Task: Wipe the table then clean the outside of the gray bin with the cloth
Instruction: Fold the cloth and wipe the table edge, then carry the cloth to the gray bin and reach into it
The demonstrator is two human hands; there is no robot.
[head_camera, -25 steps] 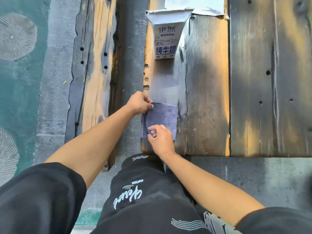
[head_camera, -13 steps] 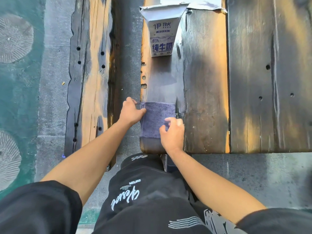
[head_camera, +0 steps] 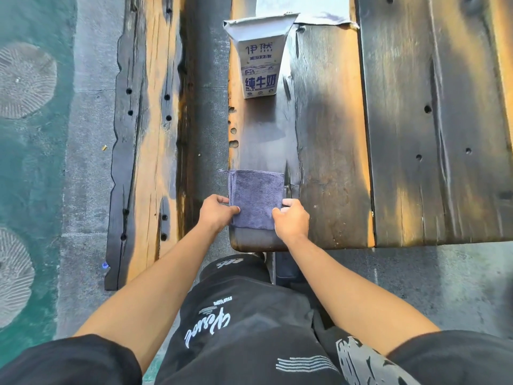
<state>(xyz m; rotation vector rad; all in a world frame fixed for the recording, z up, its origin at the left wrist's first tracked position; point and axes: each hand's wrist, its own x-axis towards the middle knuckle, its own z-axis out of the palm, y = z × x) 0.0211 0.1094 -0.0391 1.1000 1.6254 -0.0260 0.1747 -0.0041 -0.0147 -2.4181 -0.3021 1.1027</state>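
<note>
A folded purple-grey cloth (head_camera: 256,198) lies flat on the near left corner of the dark wooden table (head_camera: 333,151). My left hand (head_camera: 218,213) pinches the cloth's left edge at the table's side. My right hand (head_camera: 291,220) grips its lower right corner. Both hands hold the cloth against the wood. No gray bin is in view.
A white milk carton (head_camera: 259,59) stands upright on the table beyond the cloth, with a pale sheet (head_camera: 302,9) behind it. A wooden bench (head_camera: 144,134) runs along the left, across a gap of grey pavement (head_camera: 205,107). My legs in black shorts stand at the table's near end.
Both hands have slid down to the cloth's lower corners, and the cloth now lies spread flat. The view has shifted so the carton sits slightly lower in frame.
</note>
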